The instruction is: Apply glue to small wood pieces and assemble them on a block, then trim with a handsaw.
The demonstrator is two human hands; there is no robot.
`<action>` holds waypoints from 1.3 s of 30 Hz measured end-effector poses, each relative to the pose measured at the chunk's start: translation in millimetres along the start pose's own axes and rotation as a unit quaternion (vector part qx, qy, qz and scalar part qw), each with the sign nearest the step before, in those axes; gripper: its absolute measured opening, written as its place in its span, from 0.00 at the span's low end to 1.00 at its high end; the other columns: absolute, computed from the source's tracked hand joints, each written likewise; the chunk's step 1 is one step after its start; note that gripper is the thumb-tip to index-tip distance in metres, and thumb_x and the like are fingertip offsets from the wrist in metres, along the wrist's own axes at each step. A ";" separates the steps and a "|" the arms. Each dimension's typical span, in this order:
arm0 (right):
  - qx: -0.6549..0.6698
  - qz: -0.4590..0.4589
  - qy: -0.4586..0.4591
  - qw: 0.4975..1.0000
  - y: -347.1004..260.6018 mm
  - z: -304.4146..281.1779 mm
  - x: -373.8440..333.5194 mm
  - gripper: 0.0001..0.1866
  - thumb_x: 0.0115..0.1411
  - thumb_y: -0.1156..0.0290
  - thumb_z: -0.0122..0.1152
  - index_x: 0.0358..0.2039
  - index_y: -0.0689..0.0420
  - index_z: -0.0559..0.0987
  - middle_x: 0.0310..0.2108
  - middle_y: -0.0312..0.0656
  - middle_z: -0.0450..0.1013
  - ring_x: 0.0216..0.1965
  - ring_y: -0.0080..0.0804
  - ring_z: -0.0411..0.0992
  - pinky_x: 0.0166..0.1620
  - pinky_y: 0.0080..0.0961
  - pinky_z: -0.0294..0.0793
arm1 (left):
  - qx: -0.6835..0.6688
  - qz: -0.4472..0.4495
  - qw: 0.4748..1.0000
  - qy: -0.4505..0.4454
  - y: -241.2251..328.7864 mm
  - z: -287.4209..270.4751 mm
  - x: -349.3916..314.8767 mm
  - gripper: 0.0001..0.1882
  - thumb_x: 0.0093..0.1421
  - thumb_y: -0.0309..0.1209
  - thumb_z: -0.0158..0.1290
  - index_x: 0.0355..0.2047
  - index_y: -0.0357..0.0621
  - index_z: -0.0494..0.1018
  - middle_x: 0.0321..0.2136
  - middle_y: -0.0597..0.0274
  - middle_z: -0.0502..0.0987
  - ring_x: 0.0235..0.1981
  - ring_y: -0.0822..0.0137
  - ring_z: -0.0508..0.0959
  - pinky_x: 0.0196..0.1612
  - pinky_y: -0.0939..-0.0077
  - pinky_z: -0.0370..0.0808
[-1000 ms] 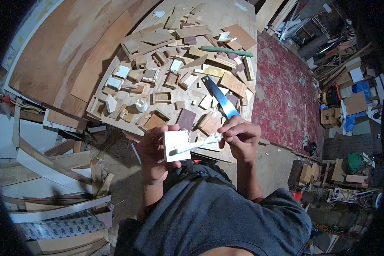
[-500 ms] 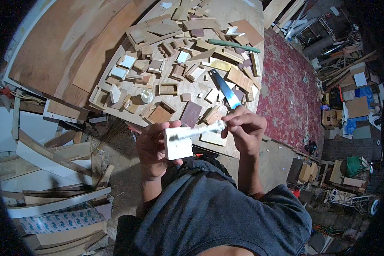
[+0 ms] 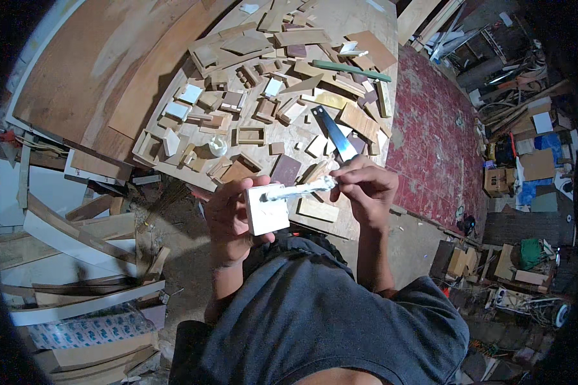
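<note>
Worktable [image 3: 350, 19] crowded with wood offcuts [image 3: 359, 122], metal blade [image 3: 336, 135] beyond right hand [image 3: 367, 191] pinching whitish stick [image 3: 302, 189]; left hand [image 3: 228, 217] grasping white block [image 3: 268, 218]

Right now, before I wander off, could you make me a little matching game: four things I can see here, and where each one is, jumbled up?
Things:
1. white block
2. slim whitish stick
3. long green strip
4. small round pot

Places:
A. on the far right part of the table
B. held in the left hand
C. on the near left part of the table
D. pinched by the right hand

Pairs: 1-B, 2-D, 3-A, 4-C
</note>
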State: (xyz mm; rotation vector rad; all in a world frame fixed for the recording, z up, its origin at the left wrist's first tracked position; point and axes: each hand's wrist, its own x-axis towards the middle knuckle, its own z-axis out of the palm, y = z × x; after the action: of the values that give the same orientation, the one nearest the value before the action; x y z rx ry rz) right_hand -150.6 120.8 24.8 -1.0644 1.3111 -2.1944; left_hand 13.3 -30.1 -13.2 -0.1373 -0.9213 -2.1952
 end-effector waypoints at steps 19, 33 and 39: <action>-0.013 -0.020 -0.046 0.999 -2.7 -13.4 -11.6 0.06 0.51 0.87 0.62 0.31 0.68 0.81 0.32 0.57 0.77 0.28 0.35 0.77 0.27 0.27 0.81 | 0.109 0.052 0.992 0.024 1.2 3.5 -1.6 0.41 0.42 0.26 0.71 0.57 0.37 0.65 0.52 0.45 0.72 0.51 0.59 0.75 0.51 0.65 0.76; -0.052 0.013 -0.059 0.997 -4.6 -0.2 -24.8 0.06 0.53 0.83 0.64 0.33 0.70 0.81 0.26 0.51 0.75 0.23 0.34 0.76 0.24 0.25 0.77 | 0.050 0.009 0.993 0.109 -0.8 21.5 -15.4 0.43 0.40 0.27 0.72 0.57 0.37 0.65 0.51 0.49 0.73 0.54 0.59 0.73 0.55 0.63 0.73; 0.038 0.031 0.027 0.998 -6.6 14.6 -19.3 0.06 0.58 0.81 0.59 0.34 0.71 0.79 0.26 0.51 0.75 0.22 0.35 0.75 0.24 0.27 0.78 | 0.088 0.060 0.993 0.054 0.6 12.6 -21.1 0.40 0.43 0.19 0.68 0.57 0.37 0.63 0.55 0.46 0.69 0.53 0.61 0.73 0.49 0.69 0.79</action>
State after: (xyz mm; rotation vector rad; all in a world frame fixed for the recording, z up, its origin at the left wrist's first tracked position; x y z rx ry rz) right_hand -126.5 127.9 26.6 -0.9294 1.2553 -2.2227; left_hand 26.8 -9.6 -11.1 0.0110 -1.0135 -1.9802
